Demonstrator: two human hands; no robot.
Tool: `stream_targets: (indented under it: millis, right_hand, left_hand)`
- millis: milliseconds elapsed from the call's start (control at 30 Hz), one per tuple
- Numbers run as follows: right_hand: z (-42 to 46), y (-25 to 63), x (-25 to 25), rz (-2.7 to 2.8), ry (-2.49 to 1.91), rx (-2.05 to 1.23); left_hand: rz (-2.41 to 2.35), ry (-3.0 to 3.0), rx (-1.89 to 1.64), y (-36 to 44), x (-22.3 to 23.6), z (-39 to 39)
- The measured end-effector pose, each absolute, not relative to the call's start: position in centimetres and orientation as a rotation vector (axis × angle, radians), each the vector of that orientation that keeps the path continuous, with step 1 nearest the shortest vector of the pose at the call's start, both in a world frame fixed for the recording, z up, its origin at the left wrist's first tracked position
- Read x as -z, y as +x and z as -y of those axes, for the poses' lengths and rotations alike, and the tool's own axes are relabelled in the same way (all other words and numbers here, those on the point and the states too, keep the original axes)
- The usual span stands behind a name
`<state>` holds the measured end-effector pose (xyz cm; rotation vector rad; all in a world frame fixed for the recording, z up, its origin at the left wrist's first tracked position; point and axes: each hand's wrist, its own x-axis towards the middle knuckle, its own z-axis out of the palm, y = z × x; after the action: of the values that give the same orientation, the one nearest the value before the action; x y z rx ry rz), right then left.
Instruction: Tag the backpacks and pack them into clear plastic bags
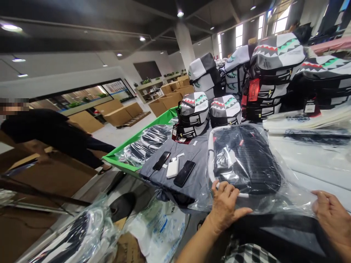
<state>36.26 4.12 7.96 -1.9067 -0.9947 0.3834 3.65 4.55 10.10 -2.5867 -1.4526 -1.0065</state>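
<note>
A black ribbed backpack [245, 159] with white trim lies flat on the table inside a clear plastic bag [290, 193]. My left hand [227, 206] grips the near edge of the plastic, beside the backpack's white trim. My right hand [333, 219] holds the plastic at its near right corner. A grey cloth [192, 160] next to the bag carries a white power bank [172, 167] and two black smartphones [184, 173]. Two small grey shark-mouth backpacks [193, 114] stand beyond the cloth.
Larger shark-mouth backpacks [276, 69] are stacked at the far right. Bagged items lie in a green-rimmed tray [137, 148], and more plastic bags [157, 228] sit low in front. A person in black [52, 133] stands at left near cardboard boxes [117, 113].
</note>
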Motion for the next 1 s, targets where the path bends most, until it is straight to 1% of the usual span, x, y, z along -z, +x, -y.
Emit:
stream_targets:
  millis: [100,233,367,533,667,867,1000]
  right_hand:
    - [-4.4,36.4,-7.7,0.990,-1.881,-0.396]
    - [-4.3,36.6,-7.9,1.003,-1.853,-0.400]
    - [-4.1,36.6,-8.0,0.996,-1.838,-0.408]
    - [-4.0,36.9,-7.0,0.990,-1.783,-0.422]
    - [-4.0,36.9,-7.0,0.994,-1.792,-0.392]
    - [-4.2,37.3,-8.0,0.962,-1.800,-0.379]
    - [-4.7,37.9,-7.5,0.996,-1.845,-0.390]
  left_hand:
    - [1.445,-2.539,0.937,5.5,-10.1,-5.1]
    - [1.547,-2.429,0.883,5.8,-9.7,-5.6]
    - [1.412,-2.497,0.875,5.3,-9.6,-5.5]
    - [1.242,-2.544,0.920,4.2,-9.6,-5.1]
    - [1.151,-2.598,0.947,3.5,-10.4,-5.3]
    - [1.288,-2.849,0.869,4.3,-12.7,-8.2]
    - [1.587,-3.183,0.859,4.3,-12.5,-10.4]
